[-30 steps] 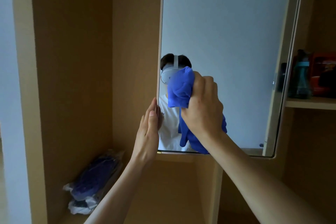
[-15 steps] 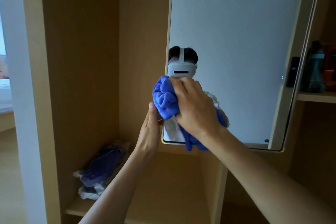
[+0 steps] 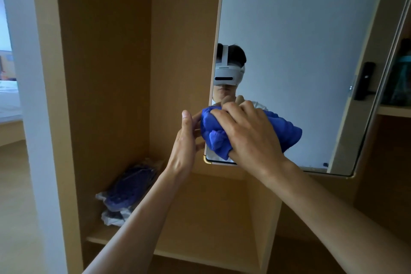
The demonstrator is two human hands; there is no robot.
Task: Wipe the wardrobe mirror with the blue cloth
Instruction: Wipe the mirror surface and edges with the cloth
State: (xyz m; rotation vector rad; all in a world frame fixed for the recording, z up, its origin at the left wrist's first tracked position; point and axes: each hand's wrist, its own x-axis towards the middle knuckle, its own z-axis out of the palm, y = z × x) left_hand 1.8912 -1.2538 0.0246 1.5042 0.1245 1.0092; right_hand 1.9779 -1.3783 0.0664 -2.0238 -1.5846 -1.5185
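The wardrobe mirror (image 3: 300, 51) hangs on an open wooden door panel and fills the upper right. My right hand (image 3: 251, 133) is shut on the bunched blue cloth (image 3: 213, 131), pressing it against the mirror's lower left corner. Part of the cloth sticks out to the right of that hand. My left hand (image 3: 185, 140) holds the mirror's left edge near the bottom, fingers wrapped behind it. The glass reflects a person wearing a white headset.
A wooden wardrobe compartment (image 3: 106, 73) opens at the left, with a plastic-wrapped dark blue bundle (image 3: 126, 191) on its shelf. A shelf at the far right holds a teal bottle (image 3: 400, 78). A white door frame (image 3: 24, 95) stands at the left.
My right hand has carried the cloth down and left along the mirror, from mid-height to its lower left corner. My left hand stays on the mirror's edge.
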